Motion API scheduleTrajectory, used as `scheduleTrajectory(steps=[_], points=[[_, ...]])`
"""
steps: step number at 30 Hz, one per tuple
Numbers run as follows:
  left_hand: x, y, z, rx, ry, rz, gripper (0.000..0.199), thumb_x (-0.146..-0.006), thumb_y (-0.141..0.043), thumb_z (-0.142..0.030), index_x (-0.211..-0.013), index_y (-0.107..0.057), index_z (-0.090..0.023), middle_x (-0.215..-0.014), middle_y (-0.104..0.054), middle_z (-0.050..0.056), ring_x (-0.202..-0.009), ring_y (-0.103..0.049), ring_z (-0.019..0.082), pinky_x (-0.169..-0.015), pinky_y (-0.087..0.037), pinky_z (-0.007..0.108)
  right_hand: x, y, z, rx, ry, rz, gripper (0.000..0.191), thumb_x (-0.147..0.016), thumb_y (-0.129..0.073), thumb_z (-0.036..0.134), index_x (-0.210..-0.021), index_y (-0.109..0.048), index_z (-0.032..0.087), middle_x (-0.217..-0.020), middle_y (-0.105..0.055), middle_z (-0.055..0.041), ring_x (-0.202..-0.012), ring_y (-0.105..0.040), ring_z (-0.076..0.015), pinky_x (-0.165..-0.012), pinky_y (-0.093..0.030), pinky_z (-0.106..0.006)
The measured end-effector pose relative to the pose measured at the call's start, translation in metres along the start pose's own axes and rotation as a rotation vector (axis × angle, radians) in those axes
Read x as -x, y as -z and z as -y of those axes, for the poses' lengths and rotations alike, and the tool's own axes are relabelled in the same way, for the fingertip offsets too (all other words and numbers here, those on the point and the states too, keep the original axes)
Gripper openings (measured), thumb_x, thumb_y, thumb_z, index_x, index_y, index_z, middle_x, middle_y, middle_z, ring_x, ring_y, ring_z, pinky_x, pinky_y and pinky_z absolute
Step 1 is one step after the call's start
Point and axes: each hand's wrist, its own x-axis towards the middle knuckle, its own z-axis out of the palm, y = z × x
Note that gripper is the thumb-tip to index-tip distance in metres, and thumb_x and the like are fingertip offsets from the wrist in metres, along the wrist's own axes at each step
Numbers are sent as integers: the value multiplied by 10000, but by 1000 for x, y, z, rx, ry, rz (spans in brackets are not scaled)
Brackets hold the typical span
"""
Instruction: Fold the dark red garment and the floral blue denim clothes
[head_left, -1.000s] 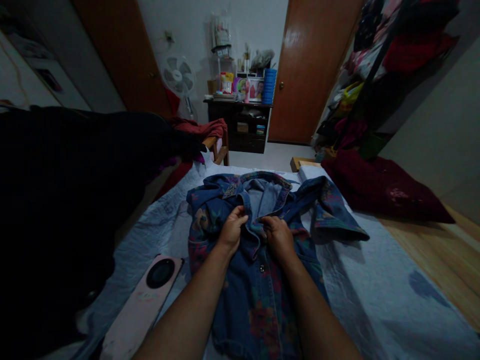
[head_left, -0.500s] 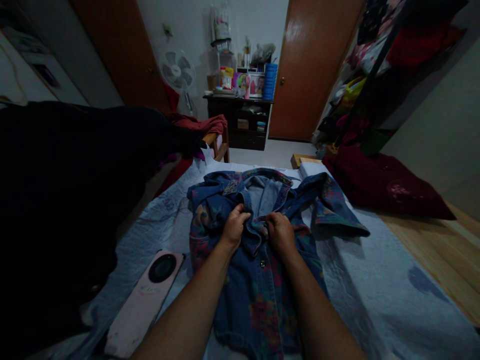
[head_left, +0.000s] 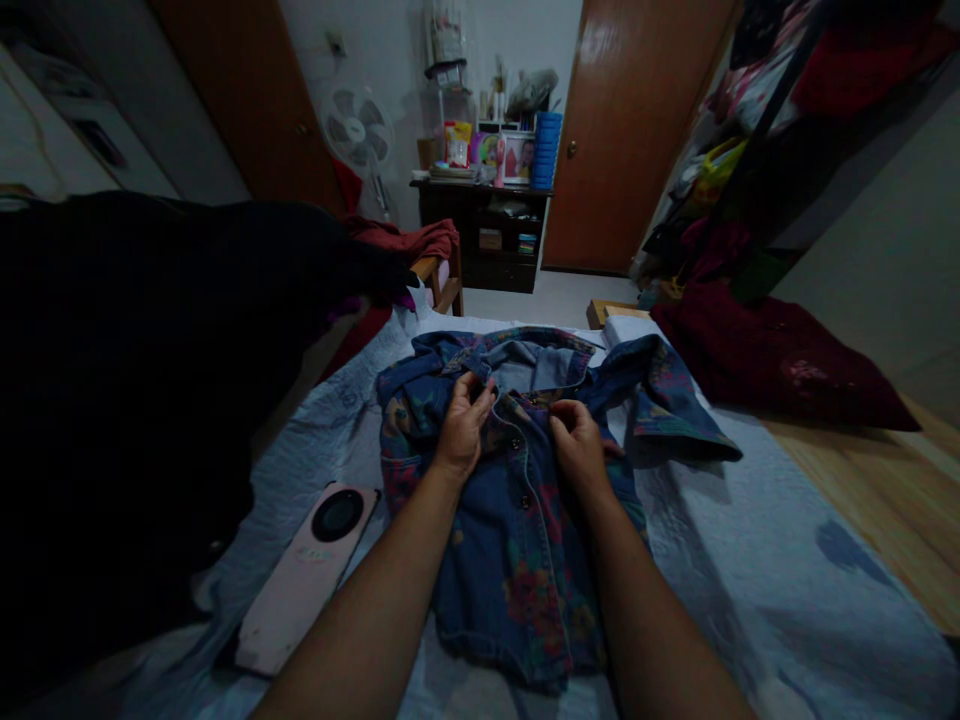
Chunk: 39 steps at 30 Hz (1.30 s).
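Observation:
A blue denim jacket with a floral pattern lies front up on a light blue sheet, its collar at the far end and one sleeve spread to the right. My left hand is at the left side of the neck opening, thumb and fingers apart, touching the cloth. Across the button strip, my right hand pinches the front edge just below the collar. Metal buttons show on the strip between my hands.
A pink phone lies left of the jacket. Dark clothing is heaped at the left. A maroon cushion rests at the right, by a wooden board. Beyond stand a fan and a dark cabinet.
My left hand has loosened from the cloth and its fingers have spread. My right hand has moved slightly right. The front strip, bunched before, now lies flatter with more buttons showing.

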Motion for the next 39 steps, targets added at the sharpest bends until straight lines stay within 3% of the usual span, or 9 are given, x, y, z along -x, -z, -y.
scheduleTrajectory(steps=[6, 11, 15, 21, 25, 28, 32, 35, 39], points=[[-1, 3, -8, -89, 20, 56, 613, -774, -671, -218, -1336, -444, -308, -1488, -423, 18, -1349, -447, 208, -1128, -331, 347, 5, 1, 6, 303, 125, 192, 272, -778, -633, 390, -987, -634, 217, -1053, -629, -72, -1036, -570, -249, -934, -429, -413], [-2, 4, -13, -284, -51, 14, 548, -780, -664, -270, -1287, -454, -266, -1300, -564, 60, -1125, -603, 180, -979, -464, 321, 8, 1, 17, 362, 201, 168, 275, -799, -630, 378, -1029, -643, 228, -1141, -631, -85, -1091, -532, -264, -948, -398, -423], [-1, 3, -6, -521, -149, -44, 624, -738, -720, -279, -1287, -429, -229, -1158, -606, 81, -1001, -627, 178, -861, -503, 310, 10, -2, 18, 406, 168, 213, 372, -772, -596, 239, -1144, -617, 239, -1120, -657, -69, -1050, -537, -256, -908, -400, -414], [4, 4, 3, -800, -109, -19, 434, -693, -752, -244, -1070, -543, -190, -1056, -638, 84, -927, -628, 196, -859, -484, 347, 10, -2, 21, 529, 123, 262, 177, -719, -511, 157, -813, -648, 218, -895, -646, -45, -918, -512, -234, -859, -369, -391], [7, 1, 3, -857, -103, 56, 390, -698, -723, -202, -1045, -544, -196, -1050, -642, 71, -791, -626, 162, -784, -493, 316, 12, -1, 30, 460, 204, 140, 106, -690, -520, 155, -723, -603, 213, -1161, -623, -66, -1147, -457, -284, -973, -319, -455], [10, -2, 0, -859, -116, 122, 396, -695, -711, -184, -1043, -524, -205, -1020, -642, 53, -758, -622, 150, -732, -494, 285, 12, -2, 33, 299, 255, 121, 306, -736, -508, 172, -1015, -620, 229, -1401, -494, -72, -1282, -396, -272, -1051, -303, -458], [15, -6, -3, -879, -150, 190, 397, -686, -692, -158, -1035, -511, -215, -986, -630, 33, -764, -615, 145, -726, -495, 269, 11, -4, 26, 179, 176, 235, 555, -836, -468, 225, -1389, -431, 251, -1298, -569, -80, -1214, -477, -227, -1060, -343, -423], [19, -10, -6, -998, -288, 167, 426, -684, -661, -131, -1078, -516, -201, -1089, -586, 78, -883, -611, 185, -794, -507, 311, 9, -5, 19, 211, 121, 255, 501, -845, -445, 230, -1342, -511, 219, -1158, -614, -87, -1117, -518, -228, -1029, -371, -408], [22, -14, -10, -1121, -513, 258, 578, -733, -552, -54, -1280, -485, -228, -1414, -422, 113, -1306, -435, 260, -1077, -384, 408, 7, -4, 20, 277, 150, 336, 403, -829, -411, 191, -1144, -655, 245, -1034, -631, -45, -1025, -508, -226, -975, -378, -399]])
